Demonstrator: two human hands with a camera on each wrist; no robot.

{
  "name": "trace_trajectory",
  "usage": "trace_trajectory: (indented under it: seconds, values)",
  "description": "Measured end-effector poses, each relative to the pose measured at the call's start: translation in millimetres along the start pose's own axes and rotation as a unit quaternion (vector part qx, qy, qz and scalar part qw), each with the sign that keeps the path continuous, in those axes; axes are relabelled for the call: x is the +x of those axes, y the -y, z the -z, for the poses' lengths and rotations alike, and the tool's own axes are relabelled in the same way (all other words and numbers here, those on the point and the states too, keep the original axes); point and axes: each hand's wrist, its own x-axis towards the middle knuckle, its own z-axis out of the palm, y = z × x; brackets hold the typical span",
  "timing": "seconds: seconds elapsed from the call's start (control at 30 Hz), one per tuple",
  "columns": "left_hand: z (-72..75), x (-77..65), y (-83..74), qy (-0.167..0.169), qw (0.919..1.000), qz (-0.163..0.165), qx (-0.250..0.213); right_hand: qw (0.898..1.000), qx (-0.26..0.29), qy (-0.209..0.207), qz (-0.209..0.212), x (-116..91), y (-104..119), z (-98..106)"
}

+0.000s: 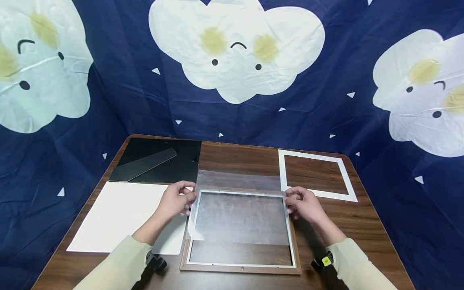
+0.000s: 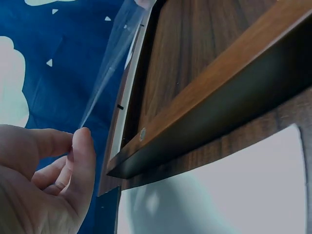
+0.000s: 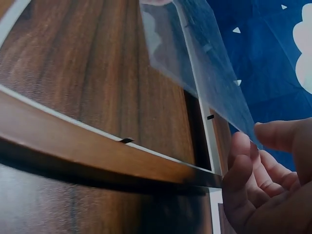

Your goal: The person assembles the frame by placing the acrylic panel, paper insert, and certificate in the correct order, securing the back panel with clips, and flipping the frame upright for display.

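Observation:
A clear plastic sheet [image 1: 239, 217] is held above a brown picture frame [image 1: 241, 269] with a white inner edge. My left hand [image 1: 177, 199] pinches the sheet's left edge between thumb and fingertips. On the opposite side my right hand [image 1: 304, 203] pinches the right edge. In the right wrist view the sheet [image 3: 209, 63] slants over the frame's opening, and the wood table shows through it. Small dark tabs sit along the frame's inner edge [image 3: 127, 140]. From the left wrist, the sheet [image 2: 109, 58] appears nearly edge-on, apart from the frame [image 2: 209, 92].
To the left lies a white sheet [image 1: 119, 217]. Behind it is a black panel [image 1: 159, 173] with a clear strip [image 1: 152, 163] across it. A white mat border [image 1: 348, 181] lies at the back right of the wood table [image 1: 239, 153]. Blue cloth [image 1: 127, 80] with clouds surrounds it.

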Motion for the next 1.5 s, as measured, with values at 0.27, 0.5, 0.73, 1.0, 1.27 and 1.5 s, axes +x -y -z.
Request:
trace_trajectory:
  seconds: [0.27,0.5,0.73,1.0,1.27,1.5]
  values:
    - [-5.2,-15.2,-1.8,0.018,0.9996,0.02,-0.002,1.0,-0.007,0.015,-0.009,-11.3,-10.9,2.1]
    - [-12.5,-24.5,-0.1,0.017,0.9984,0.03,0.044,1.0,-0.016,0.02,-0.013,-16.0,-22.3,3.2]
    - [-19.1,-32.0,2.8,0.019,0.994,0.013,0.107,1.0,-0.023,0.014,-0.012,-22.1,-26.0,2.4]
    - [-21.7,-33.3,6.7,-0.008,0.9773,-0.024,0.21,0.998,-0.07,-0.006,-0.005,-22.8,-28.3,-2.6]
    - [-23.3,-29.3,10.8,-0.034,0.9581,-0.053,0.279,0.989,-0.142,-0.026,0.045,-21.2,-27.8,-3.2]
    - [-24.0,-25.4,14.0,-0.042,0.9552,-0.054,0.288,0.985,-0.159,-0.032,0.055,-20.2,-27.6,-2.9]
